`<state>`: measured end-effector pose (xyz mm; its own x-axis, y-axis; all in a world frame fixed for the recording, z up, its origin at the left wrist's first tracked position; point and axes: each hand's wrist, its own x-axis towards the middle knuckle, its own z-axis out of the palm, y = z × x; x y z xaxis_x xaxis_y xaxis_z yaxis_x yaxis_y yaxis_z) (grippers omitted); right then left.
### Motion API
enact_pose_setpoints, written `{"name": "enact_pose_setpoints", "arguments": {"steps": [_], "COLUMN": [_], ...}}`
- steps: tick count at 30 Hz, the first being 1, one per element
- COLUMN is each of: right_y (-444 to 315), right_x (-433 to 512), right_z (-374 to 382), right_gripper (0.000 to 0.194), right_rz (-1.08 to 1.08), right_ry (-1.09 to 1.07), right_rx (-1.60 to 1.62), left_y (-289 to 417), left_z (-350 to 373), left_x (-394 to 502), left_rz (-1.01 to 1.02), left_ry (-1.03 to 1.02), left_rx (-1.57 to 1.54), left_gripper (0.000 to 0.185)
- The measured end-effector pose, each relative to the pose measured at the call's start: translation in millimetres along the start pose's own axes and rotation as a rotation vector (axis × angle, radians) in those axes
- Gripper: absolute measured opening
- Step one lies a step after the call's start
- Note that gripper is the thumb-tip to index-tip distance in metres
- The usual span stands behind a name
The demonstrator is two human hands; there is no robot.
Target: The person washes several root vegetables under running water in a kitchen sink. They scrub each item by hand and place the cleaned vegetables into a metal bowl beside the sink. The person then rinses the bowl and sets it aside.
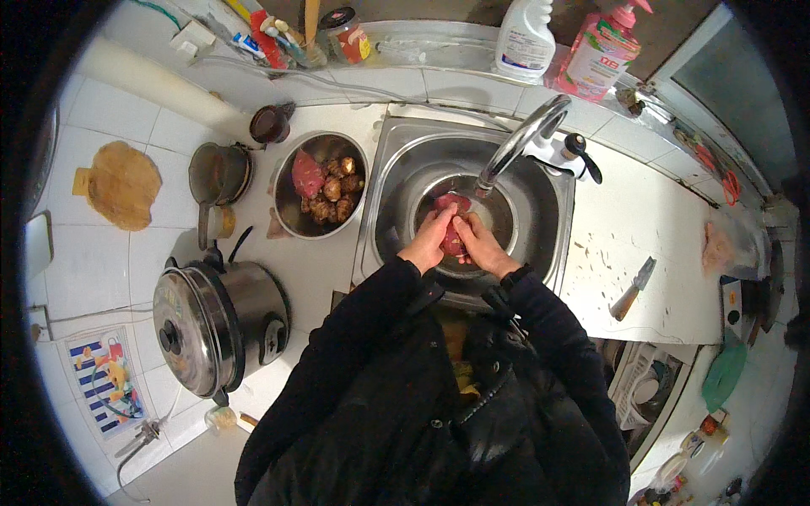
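My left hand (428, 241) and my right hand (485, 245) meet over a round metal basin (514, 222) standing in the stainless steel sink (395, 190). Between them they grip a red-skinned sweet potato (453, 243), partly covered by the fingers. Red skin also shows just beyond the fingertips; whether that is a second sweet potato, I cannot tell. The chrome faucet (516, 142) arches over the basin, its spout close to my fingers. Left of the sink, a steel pot (365, 209) holds another red sweet potato (308, 175) and several brown taro corms (332, 189).
A knife (635, 290) lies among dark scraps on the white counter (658, 221) at right. At left stand a large lidded electric pot (253, 316) and a small saucepan (212, 171). A spray bottle (525, 41) and a pink pump bottle (598, 57) occupy the back ledge.
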<state>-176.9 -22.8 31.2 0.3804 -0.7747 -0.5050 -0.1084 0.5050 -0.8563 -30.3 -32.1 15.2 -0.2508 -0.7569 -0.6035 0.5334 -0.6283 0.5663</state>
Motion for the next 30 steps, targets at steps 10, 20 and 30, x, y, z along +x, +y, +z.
{"name": "enact_pose_setpoints", "arguments": {"steps": [10,20,30], "right_y": [-5.2,-20.9,-21.4], "right_x": [-11.6,-23.2,-19.4], "right_z": [-6.5,-9.2,-6.5], "right_gripper": [0.063,0.068,0.06], "right_rz": [0.089,0.308,0.098], "right_ry": [-0.145,-0.613,0.045], "right_rx": [0.559,1.057,0.409], "left_y": [6.8,30.6,19.0], "left_z": [25.3,19.9,17.3], "left_x": [-12.6,-31.2,-11.8], "left_rz": [0.128,0.145,0.268], "left_ry": [-0.082,-0.273,0.054], "left_rx": [0.06,-0.091,-0.061], "left_gripper": [0.032,0.025,0.027]}}
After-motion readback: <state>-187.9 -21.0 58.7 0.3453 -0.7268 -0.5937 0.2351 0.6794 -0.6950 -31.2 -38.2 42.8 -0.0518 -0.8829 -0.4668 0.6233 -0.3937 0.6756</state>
